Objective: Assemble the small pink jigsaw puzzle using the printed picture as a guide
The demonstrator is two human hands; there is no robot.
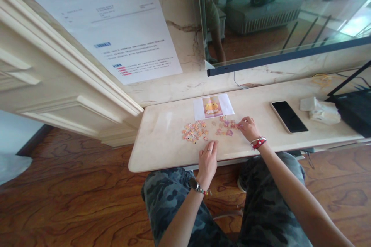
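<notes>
On the cream, glossy tabletop (162, 139), the flat white paper sheet with a yellow figure printed on pink (213, 107) makes a good reference. The dense heap of tiny orange and pink puzzle-like pieces (194, 131) lies in front of the sheet's left part; the looser patch of pink and lilac puzzle-like pieces (228, 132) lies in front of its right part, reaching close to its near edge.

The hands are apart. The right hand (247, 128), just off the sheet's near right corner, has its fingertips drawn together at the patch's right side; whether they pinch a piece or only press on one, I cannot tell. The left hand (208, 162) rests in front of the sheet, nearer the person than both groups, its fingers stretched out and nothing visible in its grasp.

The step in hand looks like handling single pieces in the patch. Such small pieces probably skid easily, so a light fingertip touch, straight down, should beat a sideways push. The left fingers could steady neighbouring pieces in front of the sheet while the right ones adjust one. The gap between heap and patch deserves guarding, lest they mix. The sheet should lie unshifted and uncovered, so colours can be checked against it.
</notes>
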